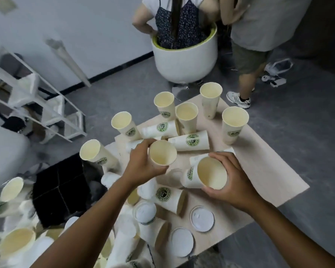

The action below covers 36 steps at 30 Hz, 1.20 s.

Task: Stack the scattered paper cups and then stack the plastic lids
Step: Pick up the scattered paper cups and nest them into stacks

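Note:
My left hand (141,163) grips a cream paper cup (162,152), its mouth facing me, above the middle of the table. My right hand (231,180) holds a second paper cup (207,174), tilted with its mouth toward me, just right of the first. The two held cups are apart. Several more paper cups with green logos stand upright at the far side, such as one (234,123), and others lie on their sides, such as one (190,141). Clear plastic lids (202,218) lie flat near the front edge, another lid (181,241) beside it.
The low wooden table (269,171) stands on grey carpet. A black box (60,190) sits at its left. Beyond the table is a white round chair (184,60) with a seated person, and a second person (259,35) stands to the right. A white rack (37,97) is far left.

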### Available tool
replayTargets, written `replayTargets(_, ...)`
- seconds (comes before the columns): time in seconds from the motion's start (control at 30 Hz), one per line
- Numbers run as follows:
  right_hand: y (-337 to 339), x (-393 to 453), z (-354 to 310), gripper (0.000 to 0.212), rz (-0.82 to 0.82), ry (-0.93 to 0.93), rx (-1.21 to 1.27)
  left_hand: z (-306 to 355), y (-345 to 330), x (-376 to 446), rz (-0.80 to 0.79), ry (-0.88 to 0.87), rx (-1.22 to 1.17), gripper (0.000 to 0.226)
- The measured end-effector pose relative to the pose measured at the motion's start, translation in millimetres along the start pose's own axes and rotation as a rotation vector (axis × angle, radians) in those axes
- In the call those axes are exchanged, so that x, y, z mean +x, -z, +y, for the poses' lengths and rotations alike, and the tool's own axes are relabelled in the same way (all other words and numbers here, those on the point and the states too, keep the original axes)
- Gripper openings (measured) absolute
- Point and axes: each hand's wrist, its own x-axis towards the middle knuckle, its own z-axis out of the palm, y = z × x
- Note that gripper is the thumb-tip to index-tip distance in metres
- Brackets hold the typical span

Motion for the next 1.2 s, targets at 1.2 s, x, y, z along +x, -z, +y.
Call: replayTargets(1.2,-74,-61,-280,0.084,-0.181,0.495,-0.192,13,168,-352,0.339,-0.166,-0.443,0.082)
